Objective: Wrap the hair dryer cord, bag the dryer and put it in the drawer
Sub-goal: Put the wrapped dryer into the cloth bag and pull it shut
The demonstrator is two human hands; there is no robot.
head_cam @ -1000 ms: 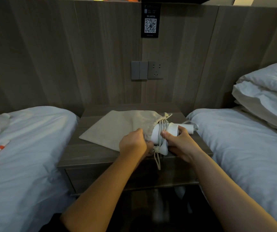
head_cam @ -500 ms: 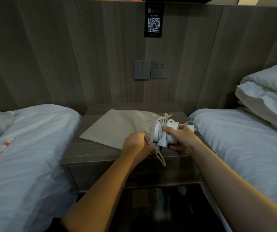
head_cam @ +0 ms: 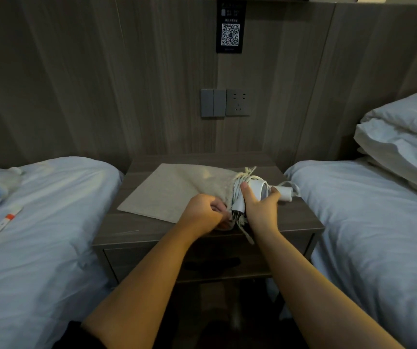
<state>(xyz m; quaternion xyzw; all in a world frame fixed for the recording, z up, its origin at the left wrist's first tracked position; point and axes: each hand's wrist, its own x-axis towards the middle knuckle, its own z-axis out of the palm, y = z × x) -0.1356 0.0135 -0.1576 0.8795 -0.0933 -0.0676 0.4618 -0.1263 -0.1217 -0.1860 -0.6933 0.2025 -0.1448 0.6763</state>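
Right hand [head_cam: 261,207] is gripping the white dryer [head_cam: 257,188] w/ cord [head_cam: 237,192] coiled round it, at the bag [head_cam: 177,190] mouth on the nightstand [head_cam: 300,217]; left hand [head_cam: 202,214] is pinching the bag's rim. Risk: plug prongs are probably snagging the fabric or drawstring, and coils could be slipping loose. It's sitting near the front edge, so a drop is possible. Beds are flanking both sides, open room toward the wall; drawer [head_cam: 152,260] looks closed.
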